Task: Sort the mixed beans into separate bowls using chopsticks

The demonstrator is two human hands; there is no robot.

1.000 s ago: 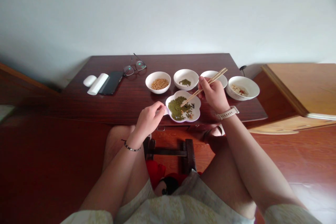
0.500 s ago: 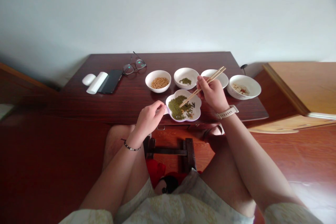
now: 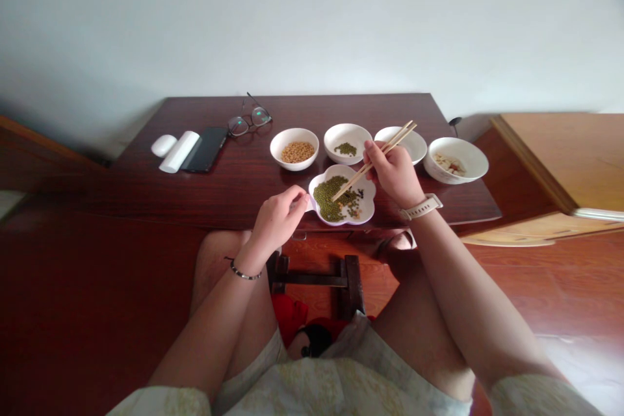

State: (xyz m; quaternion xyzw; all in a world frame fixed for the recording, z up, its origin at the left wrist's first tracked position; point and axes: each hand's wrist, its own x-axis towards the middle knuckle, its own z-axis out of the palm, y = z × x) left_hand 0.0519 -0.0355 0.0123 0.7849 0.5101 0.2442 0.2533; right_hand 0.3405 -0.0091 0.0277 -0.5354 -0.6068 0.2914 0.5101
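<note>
My left hand (image 3: 279,216) is closed on the short handle of a white flower-shaped dish (image 3: 366,210) at the table's front edge. Green mung beans (image 3: 329,196) fill the dish's left side, with a few dark and tan beans toward its right. A pair of wooden chopsticks (image 3: 400,134) is gripped in my right hand (image 3: 392,172); their tips reach down among the mung beans. Whether the tips pinch a bean is too small to tell. Behind the dish stands a white bowl (image 3: 336,136) with some mung beans (image 3: 346,149) on its bottom.
Left of it is a bowl (image 3: 275,140) of tan beans (image 3: 298,152). To the right are a partly hidden white bowl (image 3: 416,146) and a bowl (image 3: 475,166) with pale pieces. Glasses (image 3: 250,122), a black phone-like slab (image 3: 205,149), a white cylinder (image 3: 179,151) and a white case (image 3: 164,145) lie left.
The view has shifted very slightly. Both hands keep their grips, and the chopstick tips stay at nearly the same spot among the mung beans.
</note>
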